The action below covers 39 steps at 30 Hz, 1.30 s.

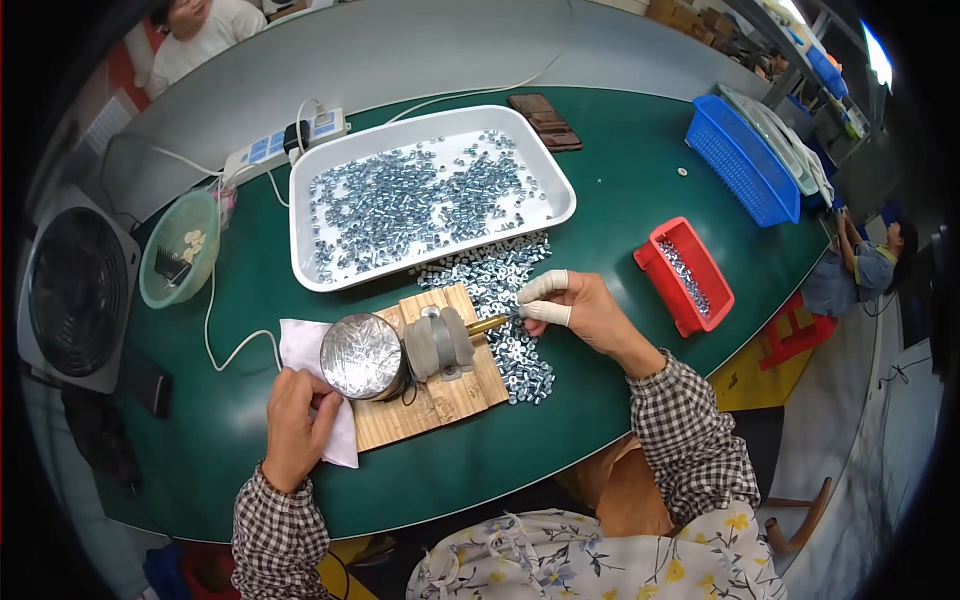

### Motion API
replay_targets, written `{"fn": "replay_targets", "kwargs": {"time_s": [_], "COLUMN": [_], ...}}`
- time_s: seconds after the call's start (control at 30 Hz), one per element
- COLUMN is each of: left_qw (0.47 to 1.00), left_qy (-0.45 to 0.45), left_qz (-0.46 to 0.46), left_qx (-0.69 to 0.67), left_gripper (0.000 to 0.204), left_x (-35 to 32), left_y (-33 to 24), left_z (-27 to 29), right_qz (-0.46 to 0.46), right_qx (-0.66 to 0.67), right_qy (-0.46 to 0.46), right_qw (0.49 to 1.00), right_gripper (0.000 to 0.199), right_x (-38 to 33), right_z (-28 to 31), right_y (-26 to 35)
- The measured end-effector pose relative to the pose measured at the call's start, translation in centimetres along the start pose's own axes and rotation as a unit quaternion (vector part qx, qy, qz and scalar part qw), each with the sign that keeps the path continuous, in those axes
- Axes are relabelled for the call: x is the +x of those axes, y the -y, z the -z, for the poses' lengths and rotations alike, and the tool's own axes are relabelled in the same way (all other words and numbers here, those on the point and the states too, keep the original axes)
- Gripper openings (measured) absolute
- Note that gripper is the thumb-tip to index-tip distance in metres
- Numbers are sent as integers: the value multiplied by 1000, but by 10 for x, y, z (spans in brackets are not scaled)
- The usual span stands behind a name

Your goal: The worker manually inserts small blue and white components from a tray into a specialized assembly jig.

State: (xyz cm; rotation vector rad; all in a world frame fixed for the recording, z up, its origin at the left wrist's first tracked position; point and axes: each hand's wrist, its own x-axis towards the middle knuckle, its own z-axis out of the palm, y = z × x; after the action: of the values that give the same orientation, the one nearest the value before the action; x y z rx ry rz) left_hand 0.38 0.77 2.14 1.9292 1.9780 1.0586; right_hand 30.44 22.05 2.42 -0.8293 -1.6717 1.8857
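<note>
Fingertips at brass rod (488, 325)
Right hand (588, 312), three o'clock from tin (360, 355): grip nearly closed, hold unclear. Left hand (298, 420), eight o'clock: grip curled over cloth (345, 438), hold unclear.

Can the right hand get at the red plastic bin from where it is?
Probably yes. The right hand is at the tip of the brass spindle, and the red plastic bin sits open-topped to its right, with only green tabletop visible between them.
</note>
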Motion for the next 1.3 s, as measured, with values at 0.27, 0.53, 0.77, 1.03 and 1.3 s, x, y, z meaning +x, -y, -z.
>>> {"fn": "replay_targets", "kwargs": {"time_s": [0.27,0.53,0.77,1.03,1.3], "left_qw": [1000,997,998,999,999], "left_qy": [-4,-29,-29,-4,19], "left_qz": [-16,-36,-29,-37,-41], "left_qx": [3,62,38,18,1], "left_gripper": [15,17,15,13,12], "left_x": [0,5,4,4,7], "left_y": [0,0,3,2,3], "left_z": [0,-1,-3,4,4], "right_qz": [6,25,64,100,109], "right_qx": [20,20,27,-31,-60], "right_qy": [4,14,16,9,2], "right_qw": [1000,999,997,994,992], "right_gripper": [9,10,11,9,8], "right_x": [1,0,0,-2,-2], "right_z": [-3,-1,-4,-10,-8], "right_y": [-4,-6,-13,-11,-9]}}
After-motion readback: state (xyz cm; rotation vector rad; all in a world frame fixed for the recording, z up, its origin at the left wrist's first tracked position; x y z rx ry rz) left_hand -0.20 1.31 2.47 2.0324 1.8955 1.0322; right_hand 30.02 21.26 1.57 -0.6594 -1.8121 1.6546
